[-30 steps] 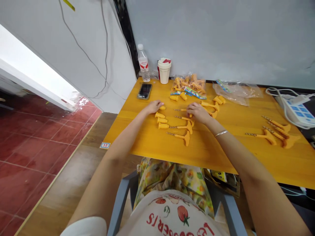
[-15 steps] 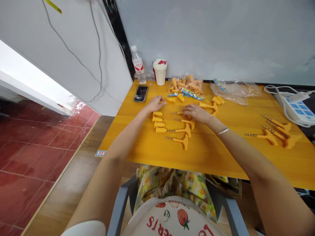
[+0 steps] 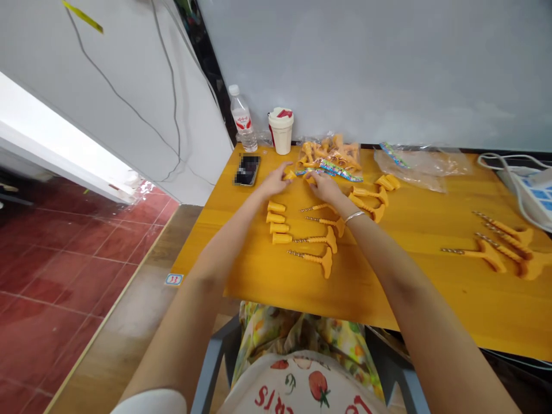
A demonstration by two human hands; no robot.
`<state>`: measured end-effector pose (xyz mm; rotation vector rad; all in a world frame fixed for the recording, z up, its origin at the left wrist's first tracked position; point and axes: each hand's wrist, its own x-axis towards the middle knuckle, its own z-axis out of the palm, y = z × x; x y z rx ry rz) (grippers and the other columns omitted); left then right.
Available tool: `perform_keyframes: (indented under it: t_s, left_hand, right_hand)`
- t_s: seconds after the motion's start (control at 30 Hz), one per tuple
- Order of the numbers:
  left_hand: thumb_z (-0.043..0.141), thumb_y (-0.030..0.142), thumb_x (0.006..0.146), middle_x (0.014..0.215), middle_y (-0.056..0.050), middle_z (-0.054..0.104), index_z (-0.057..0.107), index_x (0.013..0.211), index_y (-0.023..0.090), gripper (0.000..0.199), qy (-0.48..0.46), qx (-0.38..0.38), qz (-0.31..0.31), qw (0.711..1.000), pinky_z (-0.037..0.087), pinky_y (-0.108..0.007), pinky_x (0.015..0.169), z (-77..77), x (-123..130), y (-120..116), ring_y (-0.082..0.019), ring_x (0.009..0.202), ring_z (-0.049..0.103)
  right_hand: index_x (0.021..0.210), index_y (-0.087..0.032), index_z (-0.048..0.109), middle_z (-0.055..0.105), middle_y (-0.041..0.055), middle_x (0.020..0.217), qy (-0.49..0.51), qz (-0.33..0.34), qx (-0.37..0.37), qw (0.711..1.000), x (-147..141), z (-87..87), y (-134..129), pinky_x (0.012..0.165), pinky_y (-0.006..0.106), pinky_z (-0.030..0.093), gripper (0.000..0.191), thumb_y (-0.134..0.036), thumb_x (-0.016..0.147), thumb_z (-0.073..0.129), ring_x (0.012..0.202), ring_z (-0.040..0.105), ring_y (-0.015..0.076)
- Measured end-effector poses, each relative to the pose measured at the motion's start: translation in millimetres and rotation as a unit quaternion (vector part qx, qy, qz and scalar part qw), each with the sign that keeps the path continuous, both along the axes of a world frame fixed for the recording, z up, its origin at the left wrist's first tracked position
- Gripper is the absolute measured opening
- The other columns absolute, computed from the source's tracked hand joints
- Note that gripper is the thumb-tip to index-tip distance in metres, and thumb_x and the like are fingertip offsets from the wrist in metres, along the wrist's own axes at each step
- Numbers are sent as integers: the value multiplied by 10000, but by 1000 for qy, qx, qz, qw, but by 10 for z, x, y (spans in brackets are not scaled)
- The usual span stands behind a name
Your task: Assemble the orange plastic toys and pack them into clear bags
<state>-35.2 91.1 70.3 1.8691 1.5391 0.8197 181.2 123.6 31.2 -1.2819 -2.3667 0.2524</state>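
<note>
At the back of the table, my left hand (image 3: 275,180) has its thumb and fingers around a small yellow plastic cap (image 3: 290,174). Close by on the right, my right hand (image 3: 325,186) is closed over another yellow cap (image 3: 309,177), mostly hidden by the fingers. Nearer me lies a column of several yellow caps (image 3: 278,227). Beside it, several yellow T-handled tools with spiral metal tips (image 3: 319,240) point left. My right forearm passes over the handle of one of them.
Behind my hands sits a clear bag of yellow parts (image 3: 340,154). A flattened plastic bag (image 3: 425,164), capped T-handled tools (image 3: 371,198) and loose caps (image 3: 388,182) lie right. More tools (image 3: 509,241) are far right. Phone (image 3: 247,170), bottle (image 3: 244,123) and cup (image 3: 282,132) stand back left.
My right hand has left the T-handled tools and moved back and left to a cap near the bag. My left hand has shifted slightly onto another cap. The view has shifted slightly.
</note>
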Motion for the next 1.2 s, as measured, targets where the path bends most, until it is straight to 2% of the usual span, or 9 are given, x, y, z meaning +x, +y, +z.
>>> perform_keyframes:
  t_s: [0.1, 0.17, 0.23, 0.47, 0.67, 0.8, 0.93, 1.03, 1.2]
  left_hand:
    - [613, 113, 825, 747, 22, 593, 559, 1138, 191, 326, -152, -76, 49, 984, 478, -257, 695, 22, -266, -85, -127, 683, 608]
    - [641, 94, 795, 723, 30, 576, 541, 946, 177, 200, -218, -110, 88, 966, 472, -242, 655, -7, -362, -140, -104, 633, 589]
    - [688, 114, 770, 689, 34, 567, 487, 808, 178, 215, -252, -122, 125, 952, 484, -246, 663, -66, -396, -187, -96, 613, 584]
    - [749, 289, 755, 568, 48, 492, 439, 645, 190, 343, -168, -104, 158, 967, 443, -242, 631, -241, -386, -370, -115, 604, 550]
    - [747, 377, 749, 692, 5, 544, 488, 721, 205, 312, 58, -34, 131, 989, 442, -298, 738, -196, -464, -525, -189, 766, 567]
    - [692, 388, 806, 969, -85, 635, 519, 909, 187, 285, 48, -22, 143, 988, 465, -346, 875, -168, -505, -640, -227, 931, 612]
    - [613, 384, 868, 1261, -183, 578, 517, 1127, 145, 365, 18, 48, 126, 991, 447, -401, 999, -201, -492, -855, -265, 1150, 580]
    - [559, 409, 908, 1341, -194, 542, 496, 1226, 146, 418, 10, 115, 96, 989, 376, -439, 1104, -273, -384, -1027, -278, 1283, 503]
    - [506, 389, 941, 1349, -183, 543, 499, 1246, 174, 374, -5, 139, 87, 986, 314, -457, 1166, -367, -165, -1162, -266, 1336, 466]
  right_hand:
    - [1273, -177, 563, 698, 127, 1086, 24, 14, -50, 998, -234, 12, -58, 922, 419, 503, 393, -144, 884, 528, 1003, 646, 280]
    - [1307, -160, 529, 708, 126, 1088, 47, 17, -91, 995, -387, 11, -95, 906, 418, 513, 429, -138, 879, 542, 973, 667, 274]
    - [1298, -161, 532, 707, 123, 1133, 68, 30, -113, 991, -507, 1, -129, 923, 426, 513, 431, -118, 869, 552, 1003, 671, 269]
    - [1223, -162, 613, 670, 113, 1266, 93, 73, -119, 986, -609, -8, -257, 1007, 417, 490, 369, -90, 864, 564, 1096, 650, 234]
    - [1208, -185, 641, 672, 104, 1244, 156, 51, -73, 984, -166, 115, -382, 967, 427, 523, 343, -194, 877, 554, 973, 672, 217]
    - [1184, -197, 652, 687, 110, 1204, 192, 0, -28, 981, 462, 159, -599, 913, 444, 547, 329, -276, 899, 507, 963, 669, 235]
    - [1160, -196, 662, 697, 129, 1173, 197, -61, 5, 979, 992, 42, -950, 910, 476, 544, 321, -302, 916, 483, 1048, 652, 273]
    - [1161, -200, 665, 699, 132, 1158, 165, -65, 2, 984, 1111, -79, -1182, 927, 489, 529, 314, -287, 921, 484, 1070, 645, 287]
    - [1119, -175, 689, 722, 127, 1052, 128, -29, -2, 991, 933, -136, -1333, 945, 482, 505, 304, -253, 899, 493, 1012, 647, 287]
